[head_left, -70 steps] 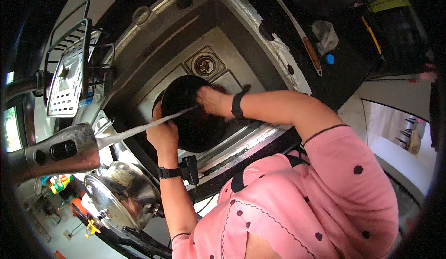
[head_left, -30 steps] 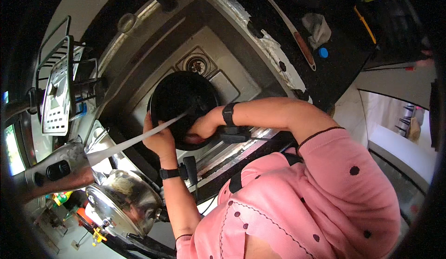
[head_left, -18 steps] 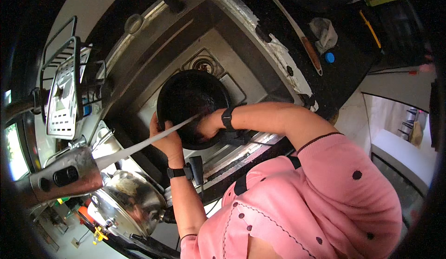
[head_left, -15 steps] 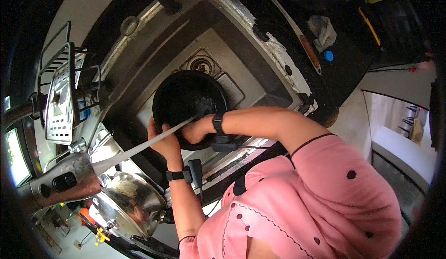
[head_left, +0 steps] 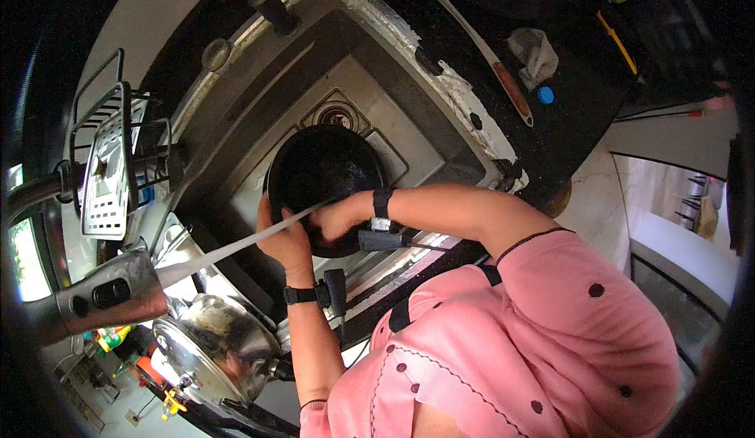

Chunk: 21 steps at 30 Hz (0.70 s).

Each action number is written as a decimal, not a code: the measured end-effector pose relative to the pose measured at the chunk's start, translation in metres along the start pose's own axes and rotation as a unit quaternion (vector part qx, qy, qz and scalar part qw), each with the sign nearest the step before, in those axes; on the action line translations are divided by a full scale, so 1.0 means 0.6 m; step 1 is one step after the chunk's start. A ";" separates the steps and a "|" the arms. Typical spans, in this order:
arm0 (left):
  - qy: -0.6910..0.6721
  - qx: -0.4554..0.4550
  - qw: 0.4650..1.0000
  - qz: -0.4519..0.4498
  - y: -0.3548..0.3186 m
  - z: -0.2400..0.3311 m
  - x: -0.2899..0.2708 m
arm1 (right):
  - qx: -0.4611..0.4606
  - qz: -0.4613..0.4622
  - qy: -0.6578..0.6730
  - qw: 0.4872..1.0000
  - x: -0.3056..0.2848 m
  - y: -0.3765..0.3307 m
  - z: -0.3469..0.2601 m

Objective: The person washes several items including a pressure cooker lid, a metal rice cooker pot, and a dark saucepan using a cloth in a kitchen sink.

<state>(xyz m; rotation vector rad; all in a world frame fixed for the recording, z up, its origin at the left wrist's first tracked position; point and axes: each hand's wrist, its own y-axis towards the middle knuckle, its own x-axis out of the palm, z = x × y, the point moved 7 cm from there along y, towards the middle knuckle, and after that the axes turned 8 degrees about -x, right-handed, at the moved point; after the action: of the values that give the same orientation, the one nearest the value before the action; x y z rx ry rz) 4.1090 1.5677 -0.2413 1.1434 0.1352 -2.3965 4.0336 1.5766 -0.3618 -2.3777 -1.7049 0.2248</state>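
A round black pan [head_left: 318, 163] sits tilted in the metal sink [head_left: 259, 151], just below the drain [head_left: 336, 117]. My left hand [head_left: 283, 237] grips its near left rim, thumb on the inside. My right hand [head_left: 344, 216] is curled inside the pan near the closest wall; its fingertips and anything in them are hidden. From the tap head [head_left: 118, 290] at the left, a stream of water [head_left: 224, 251] runs across my left hand into the pan.
A wire rack [head_left: 110, 171] is fixed at the left. Below it rests a shiny metal pot lid [head_left: 224, 344]. On the dark counter at the right lie a ladle [head_left: 480, 45], a crumpled grey cloth [head_left: 535, 54] and a blue cap [head_left: 546, 94].
My right hand has shifted slightly within the pan, and its wrist has turned. The left hand keeps its grip on the rim. The view has moved a little.
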 end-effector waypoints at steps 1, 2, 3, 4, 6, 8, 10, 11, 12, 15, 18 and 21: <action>0.015 -0.009 1.000 -0.001 0.001 0.003 -0.003 | -0.022 0.044 0.110 0.993 -0.006 0.004 -0.018; 0.006 -0.034 0.999 -0.004 0.002 0.003 -0.004 | -0.030 0.025 0.198 0.979 -0.019 0.011 -0.028; -0.002 -0.060 0.998 -0.007 0.004 0.003 -0.003 | -0.073 0.095 0.343 0.932 -0.041 0.004 -0.040; -0.013 -0.086 0.996 -0.008 0.005 0.001 -0.003 | -0.112 0.161 0.476 0.857 -0.065 -0.008 -0.056; 0.045 -0.040 0.998 0.002 0.002 0.008 -0.005 | -0.118 0.279 0.613 0.730 -0.102 -0.018 -0.053; 0.056 0.011 0.998 0.019 -0.003 0.013 -0.005 | -0.109 0.329 0.667 0.659 -0.138 -0.007 -0.016; 0.050 0.015 0.998 0.018 -0.010 0.018 -0.001 | -0.101 0.363 0.616 0.692 -0.129 0.000 -0.010; 0.048 0.018 0.998 0.024 -0.015 0.023 0.001 | -0.088 0.311 0.551 0.769 -0.112 0.003 -0.019; 0.047 0.021 0.998 0.029 -0.019 0.029 0.003 | -0.073 0.256 0.479 0.837 -0.090 0.003 -0.023; 0.060 0.015 0.998 0.024 -0.014 0.027 0.001 | -0.121 0.039 0.004 0.992 -0.023 -0.028 -0.035; 0.075 0.041 0.996 0.040 -0.007 0.017 -0.002 | 0.017 -0.087 -0.337 0.937 -0.026 -0.088 0.012; 0.084 0.046 0.995 0.034 -0.005 0.013 -0.006 | 0.014 -0.035 -0.657 0.753 -0.088 -0.090 0.011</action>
<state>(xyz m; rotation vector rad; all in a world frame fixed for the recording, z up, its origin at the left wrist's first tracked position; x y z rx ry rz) 4.1042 1.5695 -0.2341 1.3712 0.0398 -2.2656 3.9659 1.5436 -0.3540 -2.0824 -2.0635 2.2993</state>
